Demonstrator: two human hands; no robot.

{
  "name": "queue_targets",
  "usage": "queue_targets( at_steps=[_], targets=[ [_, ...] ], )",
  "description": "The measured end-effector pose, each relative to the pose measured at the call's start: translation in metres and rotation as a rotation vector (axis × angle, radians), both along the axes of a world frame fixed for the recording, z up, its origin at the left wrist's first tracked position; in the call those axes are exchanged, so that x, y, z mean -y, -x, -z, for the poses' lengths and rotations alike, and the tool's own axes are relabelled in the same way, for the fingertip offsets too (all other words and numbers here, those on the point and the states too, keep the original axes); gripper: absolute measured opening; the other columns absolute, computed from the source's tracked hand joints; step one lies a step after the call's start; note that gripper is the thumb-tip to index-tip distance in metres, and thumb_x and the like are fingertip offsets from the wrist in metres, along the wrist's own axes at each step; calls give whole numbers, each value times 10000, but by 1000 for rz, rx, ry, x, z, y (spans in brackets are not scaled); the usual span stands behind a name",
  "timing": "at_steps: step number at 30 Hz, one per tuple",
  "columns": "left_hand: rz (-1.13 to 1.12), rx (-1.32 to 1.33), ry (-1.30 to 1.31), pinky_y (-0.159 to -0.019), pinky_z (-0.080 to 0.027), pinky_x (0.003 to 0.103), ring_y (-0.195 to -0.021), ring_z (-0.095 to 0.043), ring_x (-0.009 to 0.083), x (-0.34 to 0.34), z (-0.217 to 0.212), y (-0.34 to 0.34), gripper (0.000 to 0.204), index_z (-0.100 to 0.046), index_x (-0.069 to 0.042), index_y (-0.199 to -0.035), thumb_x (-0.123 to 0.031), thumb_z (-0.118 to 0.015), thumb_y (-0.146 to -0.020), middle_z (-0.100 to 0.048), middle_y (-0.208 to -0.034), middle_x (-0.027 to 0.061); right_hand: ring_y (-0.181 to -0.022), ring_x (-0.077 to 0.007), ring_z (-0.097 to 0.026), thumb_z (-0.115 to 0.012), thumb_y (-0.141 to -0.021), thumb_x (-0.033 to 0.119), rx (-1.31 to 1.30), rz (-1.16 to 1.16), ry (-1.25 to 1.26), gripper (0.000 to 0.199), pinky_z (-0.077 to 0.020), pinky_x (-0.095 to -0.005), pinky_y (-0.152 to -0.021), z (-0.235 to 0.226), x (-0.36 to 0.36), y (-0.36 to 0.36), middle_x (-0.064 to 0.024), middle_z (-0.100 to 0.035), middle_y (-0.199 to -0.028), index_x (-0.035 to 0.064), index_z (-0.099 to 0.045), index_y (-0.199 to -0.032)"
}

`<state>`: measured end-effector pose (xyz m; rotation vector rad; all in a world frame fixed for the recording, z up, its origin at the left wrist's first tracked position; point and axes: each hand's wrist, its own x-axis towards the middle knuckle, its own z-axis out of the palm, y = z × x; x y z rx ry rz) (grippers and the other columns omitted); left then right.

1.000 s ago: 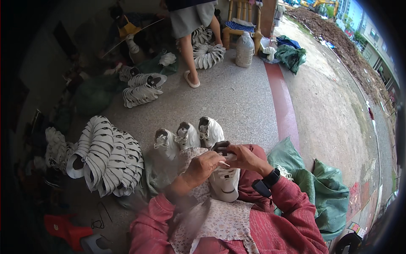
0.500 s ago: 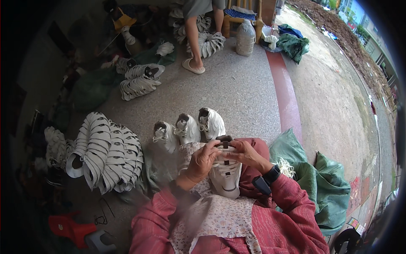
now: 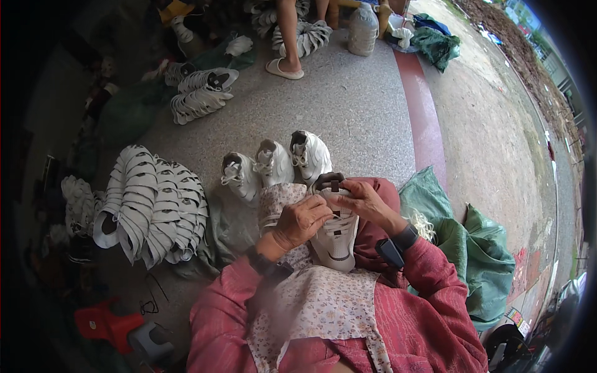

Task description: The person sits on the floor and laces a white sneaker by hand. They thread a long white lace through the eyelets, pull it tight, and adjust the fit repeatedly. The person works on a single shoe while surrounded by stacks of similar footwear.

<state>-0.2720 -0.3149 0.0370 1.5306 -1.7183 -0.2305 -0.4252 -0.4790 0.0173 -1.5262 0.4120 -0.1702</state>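
A white lace-up sneaker (image 3: 336, 245) rests on my lap, its toe toward me and its dark-lined opening away. My left hand (image 3: 301, 220) is closed in a pinch at the left edge of the lacing, on the white shoelace (image 3: 337, 230); its fingertips are partly hidden. From the other side my right hand (image 3: 367, 204) grips the upper of the sneaker near the tongue, thumb and fingers at the top eyelets. Three similar white sneakers (image 3: 309, 156) stand in a row on the floor just beyond my knees.
To the left lies a big pile of nested white shoe uppers (image 3: 149, 208). Green sacks (image 3: 482, 261) and a bundle of white laces (image 3: 421, 225) sit at my right. A red plastic stool (image 3: 109, 326) is at lower left. Another person's legs (image 3: 289, 34) stand beyond, near a large plastic bottle (image 3: 363, 30).
The view has tipped downward, so the scene sits higher. My left hand has drawn into a tighter pinch over the lacing, while my right hand stays at the top of the sneaker.
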Motion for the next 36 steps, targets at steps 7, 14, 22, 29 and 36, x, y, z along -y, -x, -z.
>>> queue_targets(
  at_steps=[7, 14, 22, 29, 36],
  targets=[
    [25, 34, -101, -668, -538, 382, -814, -672, 293, -8, 7, 2, 116, -679, -78, -931, -86, -727, -826, -628, -936, 62, -841, -43, -535, -684, -972, 240, -15, 43, -48, 283, -459, -237, -724, -8, -1, 5, 24, -613, -911, -9, -659, -1103],
    [-86, -213, -71, -625, -497, 328, -709, -630, 219, -9, -1, 6, 65, -694, -41, -888, -39, -735, -839, -619, -873, 54, -878, -43, -597, -670, -976, 252, -13, 50, -212, 301, -493, -230, -767, -21, 0, 0, 14, -670, -975, 13, -666, -1159],
    [-260, -533, -260, -634, -484, 255, -722, -592, 59, -13, 5, 12, 101, -742, -8, -971, -82, -720, -907, -693, -786, 2, -894, -58, -598, -667, -978, 282, -24, 13, -152, 357, -498, -250, -783, -22, 3, 0, 1, -669, -992, -10, -657, -1183],
    [-226, -494, -364, -666, -502, 274, -739, -640, 107, -8, -2, 8, 125, -738, -25, -963, -137, -709, -914, -712, -810, 30, -870, -56, -577, -674, -974, 290, -27, 17, -142, 348, -486, -251, -761, -17, 3, 1, 4, -650, -948, -19, -659, -1133],
    [-233, -137, -310, -661, -503, 382, -749, -649, 309, 5, -10, 9, 119, -689, -66, -847, -183, -705, -860, -632, -826, 93, -855, -51, -563, -682, -968, 299, -27, 14, -126, 344, -476, -255, -746, -13, 4, 0, 12, -638, -931, -13, -662, -1110]
  ],
)
